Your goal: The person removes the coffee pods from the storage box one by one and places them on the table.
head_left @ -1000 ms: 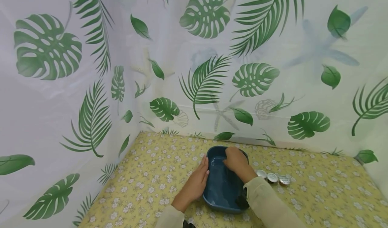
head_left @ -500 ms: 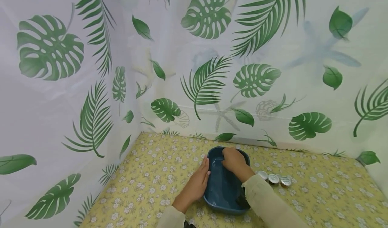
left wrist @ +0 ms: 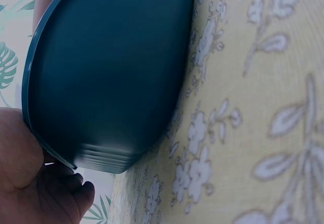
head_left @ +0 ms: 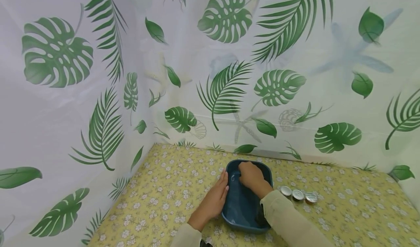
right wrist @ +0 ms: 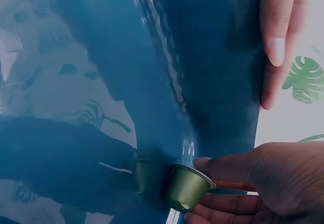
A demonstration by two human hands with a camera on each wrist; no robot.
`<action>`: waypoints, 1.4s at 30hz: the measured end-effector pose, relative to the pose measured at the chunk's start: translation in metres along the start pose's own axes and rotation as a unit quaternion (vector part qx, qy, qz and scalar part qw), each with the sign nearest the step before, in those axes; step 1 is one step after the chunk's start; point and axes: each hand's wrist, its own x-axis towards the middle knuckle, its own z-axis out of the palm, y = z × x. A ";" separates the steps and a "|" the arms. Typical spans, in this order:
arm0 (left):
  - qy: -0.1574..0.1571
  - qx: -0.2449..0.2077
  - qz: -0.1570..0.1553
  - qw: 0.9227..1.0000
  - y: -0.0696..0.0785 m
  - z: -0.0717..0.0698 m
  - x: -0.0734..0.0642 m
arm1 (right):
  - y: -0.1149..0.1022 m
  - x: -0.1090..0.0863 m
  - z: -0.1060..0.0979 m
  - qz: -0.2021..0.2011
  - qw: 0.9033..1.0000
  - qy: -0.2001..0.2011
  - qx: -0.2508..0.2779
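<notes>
Yellow flowered cloth [head_left: 157,196] spread beneath a blue basin [head_left: 239,208]. Inside, toward its far end, the right hand [head_left: 253,176] pinched a green capsule [right wrist: 188,188]; I couldn't tell whether it touched bottom. The left hand [head_left: 214,197] lay straight-fingered against the side. Good work here seemed to need a light pinch and a steady basin.

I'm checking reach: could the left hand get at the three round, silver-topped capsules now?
Probably not directly: the blue rectangular basin and right beige sleeve lie between the left hand and those capsules.
</notes>
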 end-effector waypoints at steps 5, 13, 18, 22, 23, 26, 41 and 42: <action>-0.002 -0.006 -0.002 1.000 0.000 -0.001 0.000 | -0.002 -0.001 0.002 -0.001 1.000 0.004 0.000; 0.001 -0.005 0.006 1.000 -0.001 0.000 0.001 | -0.004 -0.001 0.007 -0.004 1.000 0.019 -0.005; 0.003 -0.005 0.007 1.000 0.001 -0.001 0.001 | -0.003 0.000 0.008 -0.008 1.000 0.022 0.000; 0.001 -0.002 0.005 1.000 0.001 -0.001 0.001 | -0.003 0.002 0.009 -0.002 1.000 0.016 0.006; 0.000 -0.002 0.004 1.000 0.001 -0.001 0.001 | -0.003 0.002 0.009 -0.001 1.000 0.014 0.006; -0.003 0.000 0.001 1.000 0.001 -0.001 0.001 | -0.003 0.001 0.008 0.003 1.000 0.010 0.007; -0.004 0.003 -0.009 1.000 0.003 -0.003 0.000 | 0.000 -0.006 0.002 -0.004 1.000 -0.009 0.029; -0.005 0.003 -0.010 1.000 0.003 -0.003 0.000 | 0.001 -0.006 0.001 -0.005 0.999 -0.012 0.032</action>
